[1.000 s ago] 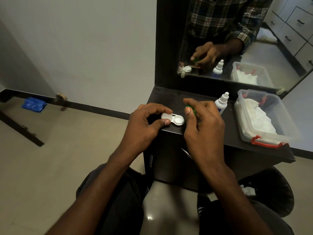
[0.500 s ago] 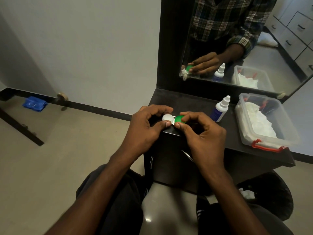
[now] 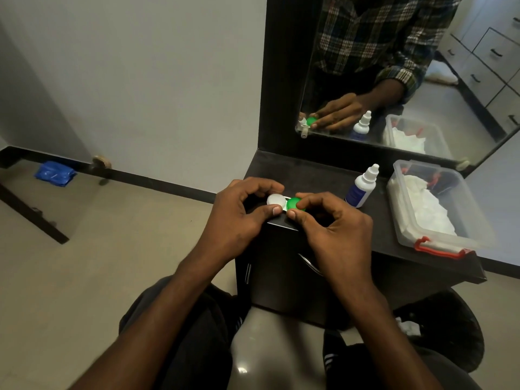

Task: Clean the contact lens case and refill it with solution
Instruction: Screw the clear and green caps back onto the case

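Head view, the only one: person sits at a dark dresser top (image 3: 309, 175), both hands on the contact lens case (image 3: 284, 204), which sits at the front left corner of that top. Left hand (image 3: 239, 215) pinches the case by its left well, thumb in front, fingers curled over the back, so closed on the case. That well looks uncapped; can't tell if there's liquid in it. Right hand (image 3: 332, 229) has thumb and forefinger closed on the green cap (image 3: 295, 204), which sits on the right well.

My guess at the step: capping or uncapping the right well, can't say which from a still. Either way next move needs a twist w/ the right fingertips while the left holds the case flat, so nothing tips off the edge, which is v. close.

Containers: solution bottle (image 3: 361, 188) stands upright just right of the hands, white nozzle cap on, untouched. Further right, clear plastic box (image 3: 405, 232) w/ red clips, lid off, holding white tissue or cotton, can't tell which. The mirror (image 3: 394, 66) behind shows the same items.
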